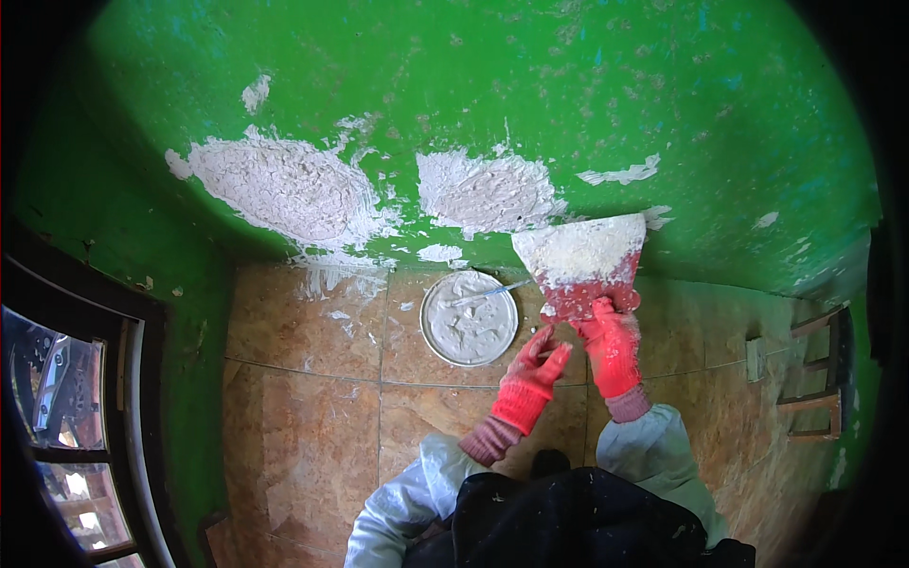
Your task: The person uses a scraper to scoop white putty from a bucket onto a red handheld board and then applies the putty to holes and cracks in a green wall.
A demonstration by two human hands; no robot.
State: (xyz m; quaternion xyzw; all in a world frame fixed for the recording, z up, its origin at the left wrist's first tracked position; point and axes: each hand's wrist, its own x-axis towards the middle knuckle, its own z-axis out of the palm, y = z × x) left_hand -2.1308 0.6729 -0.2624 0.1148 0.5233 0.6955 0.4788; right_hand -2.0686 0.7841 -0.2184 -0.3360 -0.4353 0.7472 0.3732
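My right hand (609, 348), in a red work glove, grips a wide red putty knife (582, 300) by its lower part. Off-white filler coats the blade, whose broad edge points toward the green wall (454, 85). Just below the knife's left corner is my left hand (533, 374), gloved the same way, with its fingers apart and nothing visible in them. A round tub of greyish-white filler (470, 331) stands on the floor to the left, and a thin stirring tool (488, 292) lies across its rim.
Rough filler patches (284, 185) (497, 192) cover parts of the wall. Brown floor tiles (294, 407) carry white smears near the wall. A dark-framed window (71, 379) is at the left, and a small wooden stool or frame (819, 379) stands at the right.
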